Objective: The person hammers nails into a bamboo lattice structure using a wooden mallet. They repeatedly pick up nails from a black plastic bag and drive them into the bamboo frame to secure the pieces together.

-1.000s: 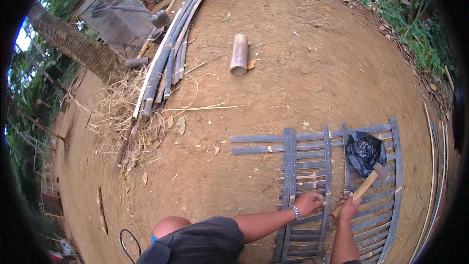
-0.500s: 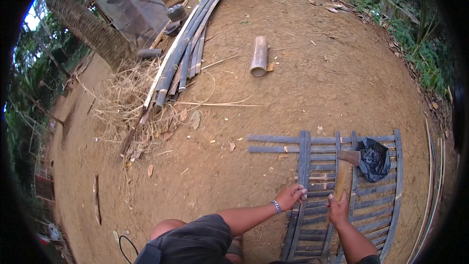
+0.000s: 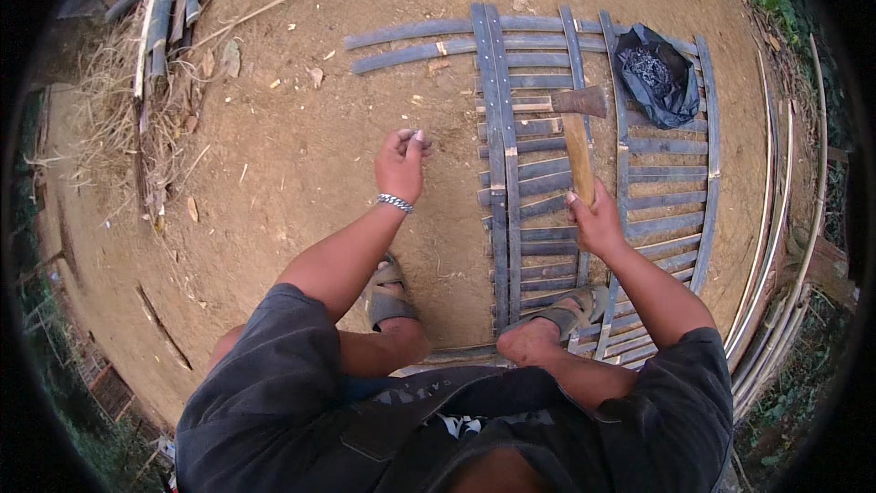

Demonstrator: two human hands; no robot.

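My right hand [image 3: 598, 222] grips the wooden handle of a hatchet [image 3: 578, 151], its rusty head held up over a frame of dark split-bamboo slats [image 3: 502, 173]. Left of the frame, my left hand [image 3: 400, 164] hovers over the dirt with its fingertips pinched together. Whether something small sits in that pinch cannot be made out. Nail heads dot the paired upright slats. A black plastic bag [image 3: 659, 82] of what look like nails rests on the frame's far right part.
My sandaled right foot [image 3: 570, 312] is on the frame; the left sandal [image 3: 391, 297] stands on the dirt. A pile of bamboo strips [image 3: 169, 14] and dry shavings [image 3: 96, 128] lies at the far left. Long poles [image 3: 771, 256] run along the right side.
The view has tilted down toward my body. My left hand has come away from the slats to the dirt at their left. My right hand still holds the hatchet.
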